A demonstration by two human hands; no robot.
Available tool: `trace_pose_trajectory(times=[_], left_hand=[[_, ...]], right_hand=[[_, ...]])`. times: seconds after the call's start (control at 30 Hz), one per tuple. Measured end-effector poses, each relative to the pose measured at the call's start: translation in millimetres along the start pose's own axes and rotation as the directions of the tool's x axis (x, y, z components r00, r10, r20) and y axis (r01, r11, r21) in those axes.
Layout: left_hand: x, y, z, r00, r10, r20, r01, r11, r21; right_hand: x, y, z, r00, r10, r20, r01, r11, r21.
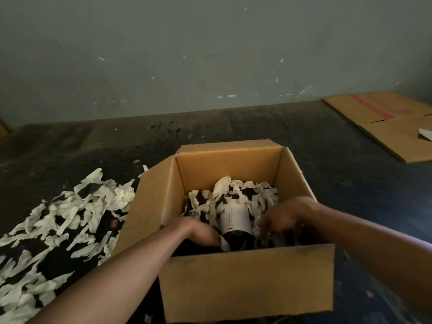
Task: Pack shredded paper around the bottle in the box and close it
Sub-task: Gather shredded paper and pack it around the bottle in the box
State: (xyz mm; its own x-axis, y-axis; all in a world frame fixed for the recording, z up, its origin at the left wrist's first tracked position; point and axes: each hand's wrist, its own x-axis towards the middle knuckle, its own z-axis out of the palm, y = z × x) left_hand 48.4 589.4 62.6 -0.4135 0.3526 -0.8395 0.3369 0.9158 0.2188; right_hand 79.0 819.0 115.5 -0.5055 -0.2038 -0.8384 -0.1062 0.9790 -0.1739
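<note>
An open cardboard box (245,286) stands on the dark floor with its flaps up. Inside lies a dark bottle (236,220) with a white label, its neck pointing away from me. White shredded paper (261,195) lies around the bottle's far end and sides. My left hand (201,232) is down in the box just left of the bottle, fingers curled, fingertips hidden. My right hand (282,218) is in the box just right of the bottle, fingers bent down into the paper; what they hold is hidden.
A loose heap of shredded paper (60,223) is spread on the floor left of the box. A flattened cardboard sheet (385,122) with red tape lies at the back right by the grey wall (210,54).
</note>
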Motion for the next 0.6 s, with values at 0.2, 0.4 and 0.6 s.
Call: trace_pose_trajectory(times=[0.2,0.4,0.6], left_hand=[[-36,6,-37,0.92,-0.042,-0.39,-0.047,0.976,-0.215],[-77,-22,-38,0.377,0.012,-0.926,-0.198,0.978,-0.067],[-110,-85,-5,0.179,-0.021,-0.984,-0.177,0.983,-0.053]], right_hand=[[-25,-2,-34,0.883,0.001,-0.47,0.127,0.963,0.239],[-21,-36,-35,0.767,0.031,-0.64,0.17,0.953,0.25],[-11,-96,-25,0.671,0.036,-0.74,0.221,0.944,0.246]])
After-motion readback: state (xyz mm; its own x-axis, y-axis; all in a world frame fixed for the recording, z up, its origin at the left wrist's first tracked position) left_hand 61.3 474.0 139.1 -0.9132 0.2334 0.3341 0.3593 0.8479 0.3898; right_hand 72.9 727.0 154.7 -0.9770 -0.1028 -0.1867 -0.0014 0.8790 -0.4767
